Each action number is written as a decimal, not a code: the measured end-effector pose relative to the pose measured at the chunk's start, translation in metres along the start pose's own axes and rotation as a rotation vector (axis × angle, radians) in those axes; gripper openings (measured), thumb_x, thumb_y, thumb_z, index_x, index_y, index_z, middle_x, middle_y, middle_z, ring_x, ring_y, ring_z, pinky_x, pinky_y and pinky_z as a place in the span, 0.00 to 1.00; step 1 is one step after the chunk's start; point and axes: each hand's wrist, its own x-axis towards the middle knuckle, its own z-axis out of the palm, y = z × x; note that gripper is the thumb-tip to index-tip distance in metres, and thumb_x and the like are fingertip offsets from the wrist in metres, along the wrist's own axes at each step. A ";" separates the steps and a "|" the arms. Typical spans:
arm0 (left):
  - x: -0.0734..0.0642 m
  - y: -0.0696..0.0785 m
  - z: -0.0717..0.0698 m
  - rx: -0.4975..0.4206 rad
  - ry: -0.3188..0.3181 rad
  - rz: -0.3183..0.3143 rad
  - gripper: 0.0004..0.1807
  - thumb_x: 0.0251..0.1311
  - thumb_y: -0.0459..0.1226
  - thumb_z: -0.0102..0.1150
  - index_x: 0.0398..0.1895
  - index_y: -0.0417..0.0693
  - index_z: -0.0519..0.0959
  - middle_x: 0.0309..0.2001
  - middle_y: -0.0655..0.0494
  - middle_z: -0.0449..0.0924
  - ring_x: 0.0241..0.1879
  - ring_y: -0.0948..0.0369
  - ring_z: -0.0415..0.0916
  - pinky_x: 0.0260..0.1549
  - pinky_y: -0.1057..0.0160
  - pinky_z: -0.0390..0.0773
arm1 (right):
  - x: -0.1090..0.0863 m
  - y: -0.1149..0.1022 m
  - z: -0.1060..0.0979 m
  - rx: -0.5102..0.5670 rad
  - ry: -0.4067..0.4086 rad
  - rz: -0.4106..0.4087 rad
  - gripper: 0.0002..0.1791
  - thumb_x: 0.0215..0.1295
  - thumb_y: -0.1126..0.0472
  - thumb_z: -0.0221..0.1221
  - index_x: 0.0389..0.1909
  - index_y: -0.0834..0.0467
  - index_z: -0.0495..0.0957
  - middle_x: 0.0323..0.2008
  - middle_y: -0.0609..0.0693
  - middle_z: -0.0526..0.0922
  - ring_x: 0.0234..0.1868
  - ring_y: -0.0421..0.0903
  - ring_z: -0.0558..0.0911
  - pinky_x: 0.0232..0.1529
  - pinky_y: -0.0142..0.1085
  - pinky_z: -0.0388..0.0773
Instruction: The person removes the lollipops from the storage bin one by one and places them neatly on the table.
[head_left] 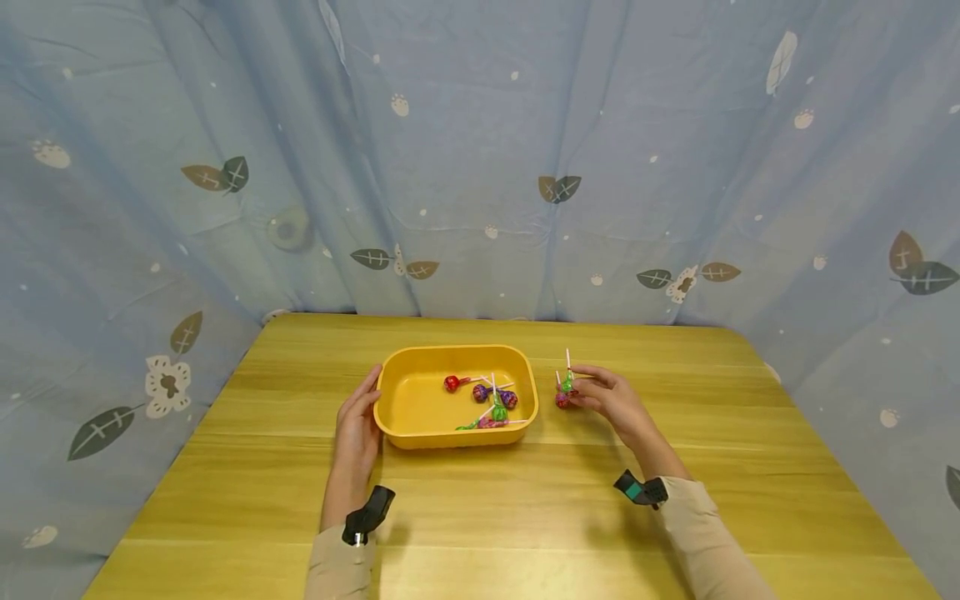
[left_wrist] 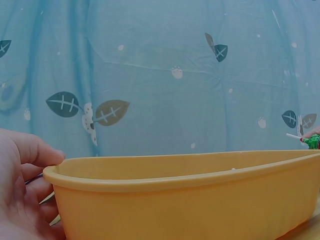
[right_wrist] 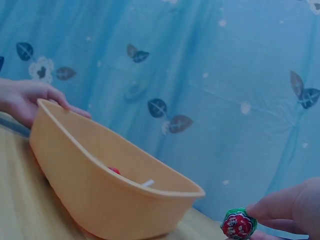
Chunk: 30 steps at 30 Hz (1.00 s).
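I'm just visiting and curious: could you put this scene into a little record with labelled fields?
Container: yellow tub
Contents: red lollipop, purple lollipops, pink lollipop, at least one green lollipop
Left hand: touches the tub's left end, thumb at the rim
Right hand: pinches a green-wrapped lollipop, right of the tub
Beside it: reddish-pink lollipop; whether held, unclear
Surface: wood-grain table
Backdrop: blue leaf-print curtain

Arms: two, beige-sleeved, extended over worktop. Left grip: nearer left edge, fingers directed at far edge. Right grip: nearer right edge, fingers pinching, directed leftward.
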 end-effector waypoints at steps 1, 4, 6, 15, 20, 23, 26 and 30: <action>0.000 0.000 0.000 -0.001 -0.002 0.001 0.26 0.73 0.27 0.37 0.73 0.38 0.57 0.75 0.50 0.52 0.71 0.64 0.53 0.68 0.60 0.52 | 0.000 0.001 -0.002 -0.006 0.016 -0.002 0.25 0.70 0.65 0.55 0.65 0.70 0.66 0.49 0.57 0.77 0.45 0.43 0.81 0.55 0.45 0.75; 0.000 -0.001 0.000 0.001 -0.007 -0.002 0.26 0.73 0.27 0.37 0.74 0.39 0.57 0.75 0.51 0.52 0.71 0.64 0.54 0.68 0.60 0.52 | -0.001 0.004 -0.008 -0.033 0.060 -0.005 0.25 0.70 0.64 0.55 0.65 0.70 0.67 0.52 0.59 0.76 0.45 0.44 0.82 0.56 0.48 0.73; 0.000 -0.001 -0.001 0.008 -0.007 -0.004 0.26 0.74 0.28 0.37 0.74 0.39 0.57 0.74 0.52 0.53 0.70 0.64 0.54 0.68 0.60 0.52 | -0.001 0.006 -0.012 -0.044 0.087 -0.001 0.24 0.71 0.64 0.55 0.65 0.70 0.67 0.54 0.62 0.74 0.46 0.46 0.82 0.57 0.49 0.73; -0.003 0.002 -0.001 0.023 -0.005 -0.017 0.26 0.74 0.28 0.38 0.74 0.41 0.58 0.74 0.52 0.54 0.70 0.64 0.54 0.68 0.60 0.53 | -0.003 0.017 -0.021 -0.176 0.183 0.035 0.23 0.72 0.61 0.53 0.65 0.68 0.69 0.61 0.66 0.71 0.51 0.51 0.80 0.54 0.44 0.76; -0.003 0.005 0.002 0.023 0.003 -0.020 0.26 0.73 0.28 0.38 0.74 0.41 0.58 0.74 0.52 0.54 0.70 0.65 0.54 0.68 0.62 0.54 | -0.001 0.022 -0.024 -0.195 0.226 0.048 0.22 0.72 0.64 0.53 0.62 0.70 0.70 0.57 0.69 0.73 0.43 0.49 0.84 0.49 0.43 0.79; -0.004 0.005 0.003 0.027 0.012 -0.028 0.26 0.73 0.28 0.39 0.74 0.40 0.58 0.74 0.53 0.55 0.70 0.65 0.55 0.67 0.62 0.55 | 0.000 0.024 -0.024 -0.198 0.248 0.057 0.20 0.71 0.66 0.53 0.61 0.71 0.71 0.56 0.69 0.74 0.40 0.47 0.84 0.48 0.42 0.80; -0.004 0.004 0.002 0.029 0.003 -0.019 0.26 0.73 0.28 0.38 0.74 0.40 0.57 0.74 0.52 0.54 0.70 0.64 0.54 0.68 0.61 0.54 | 0.001 0.026 -0.024 -0.218 0.255 0.056 0.20 0.71 0.66 0.54 0.60 0.72 0.72 0.56 0.70 0.74 0.41 0.47 0.83 0.46 0.41 0.80; -0.002 0.002 0.001 0.021 -0.015 0.007 0.26 0.73 0.27 0.37 0.74 0.39 0.57 0.75 0.49 0.51 0.71 0.62 0.51 0.69 0.59 0.51 | 0.001 0.029 -0.024 -0.249 0.255 0.053 0.20 0.70 0.65 0.55 0.59 0.72 0.73 0.55 0.70 0.76 0.43 0.49 0.83 0.44 0.38 0.81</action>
